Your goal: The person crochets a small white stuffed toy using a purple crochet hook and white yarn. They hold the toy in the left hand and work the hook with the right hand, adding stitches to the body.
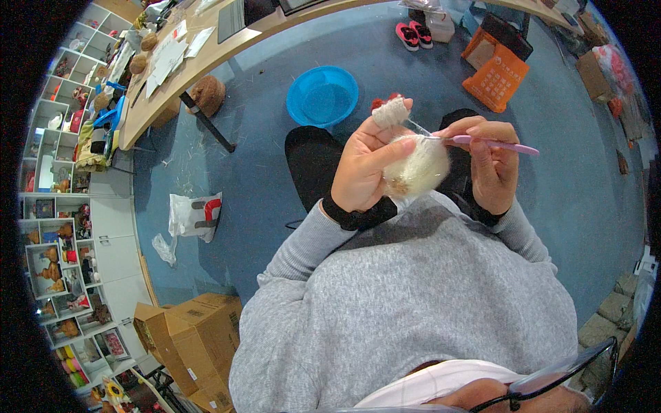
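Observation:
My left hand [361, 160] holds a fuzzy cream-white crocheted piece [426, 168], its thumb pressed on the upper side. The piece is rounded, with a brownish patch at its lower left. Whitish yarn [391, 112] is wrapped around the fingers of that hand, and a strand runs from there to the top of the piece. Something red shows behind the fingertips. In my right hand [488, 165] is a crochet hook with a pink handle [516, 146]. Its metal end meets the top edge of the piece, where the tip is hard to make out.
A blue plastic basin [323, 95] stands on the floor beyond my knees. A wooden table [206, 62] with papers curves along the far left. Cardboard boxes [201, 335] lie lower left, a white plastic bag [193, 217] left, an orange bag [498, 75] upper right.

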Demonstrator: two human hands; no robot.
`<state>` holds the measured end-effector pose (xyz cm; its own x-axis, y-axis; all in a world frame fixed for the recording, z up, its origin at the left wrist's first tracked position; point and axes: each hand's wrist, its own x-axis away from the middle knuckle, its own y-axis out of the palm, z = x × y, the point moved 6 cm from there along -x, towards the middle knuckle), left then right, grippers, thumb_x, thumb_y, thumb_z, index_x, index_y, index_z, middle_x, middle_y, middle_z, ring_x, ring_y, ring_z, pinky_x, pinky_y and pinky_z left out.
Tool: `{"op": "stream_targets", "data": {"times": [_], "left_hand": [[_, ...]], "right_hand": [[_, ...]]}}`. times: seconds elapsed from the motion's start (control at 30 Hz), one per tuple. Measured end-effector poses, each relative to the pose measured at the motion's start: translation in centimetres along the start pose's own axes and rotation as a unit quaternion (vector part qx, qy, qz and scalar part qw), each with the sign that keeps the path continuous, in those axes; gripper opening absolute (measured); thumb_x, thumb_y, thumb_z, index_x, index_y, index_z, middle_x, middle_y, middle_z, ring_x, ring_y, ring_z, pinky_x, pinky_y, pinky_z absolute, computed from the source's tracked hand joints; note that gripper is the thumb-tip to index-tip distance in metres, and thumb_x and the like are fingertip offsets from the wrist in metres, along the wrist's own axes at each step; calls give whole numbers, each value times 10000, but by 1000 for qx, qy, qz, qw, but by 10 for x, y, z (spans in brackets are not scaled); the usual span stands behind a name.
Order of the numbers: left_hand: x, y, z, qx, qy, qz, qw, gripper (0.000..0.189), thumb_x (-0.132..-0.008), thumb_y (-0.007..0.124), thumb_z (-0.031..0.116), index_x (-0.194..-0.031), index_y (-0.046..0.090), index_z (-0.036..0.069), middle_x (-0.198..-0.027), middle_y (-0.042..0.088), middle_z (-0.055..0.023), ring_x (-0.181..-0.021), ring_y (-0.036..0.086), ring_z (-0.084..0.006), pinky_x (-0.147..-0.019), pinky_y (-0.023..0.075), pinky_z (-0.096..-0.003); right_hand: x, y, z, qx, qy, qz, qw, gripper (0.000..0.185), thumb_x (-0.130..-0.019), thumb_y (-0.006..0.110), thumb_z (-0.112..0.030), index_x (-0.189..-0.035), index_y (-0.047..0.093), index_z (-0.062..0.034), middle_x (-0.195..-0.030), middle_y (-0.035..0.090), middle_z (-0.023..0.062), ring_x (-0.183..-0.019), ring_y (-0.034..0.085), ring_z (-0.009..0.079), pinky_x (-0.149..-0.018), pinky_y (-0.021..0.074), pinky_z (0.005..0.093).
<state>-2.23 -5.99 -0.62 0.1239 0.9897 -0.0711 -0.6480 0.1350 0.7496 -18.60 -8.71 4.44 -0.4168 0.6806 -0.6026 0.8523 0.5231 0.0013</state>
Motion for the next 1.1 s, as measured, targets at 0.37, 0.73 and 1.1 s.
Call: {"op": "stream_targets", "data": {"times": [0.37,0.73,1.1], "left_hand": [[-1,0,-9,23,48,10,999,689,-884,671,-22,-1487,358,98,-1061,663,-104,-977,661,-181,-841,547,-330],[4,-1,0,-112,100,71,986,721,-837,702,-34,-1473,370,41,-1003,641,-90,-948,646,-189,-864,518,-323],[3,0,-3,-127,119,57,983,669,-881,691,5,-1472,380,37,-1000,661,-61,-937,648,-127,-852,508,-268]], "right_hand": [[10,19,-2,178,-144,-14,973,106,-1007,481,-57,-1061,567,-26,-1076,628,195,-903,644,266,-798,534,352],[3,8,-9,171,-98,-78,977,136,-1021,462,-88,-1142,512,-50,-1122,618,235,-995,667,352,-864,547,424],[3,0,8,-52,13,52,997,105,-1012,483,-56,-1095,534,-17,-1091,639,192,-1011,666,302,-910,523,423]]}}
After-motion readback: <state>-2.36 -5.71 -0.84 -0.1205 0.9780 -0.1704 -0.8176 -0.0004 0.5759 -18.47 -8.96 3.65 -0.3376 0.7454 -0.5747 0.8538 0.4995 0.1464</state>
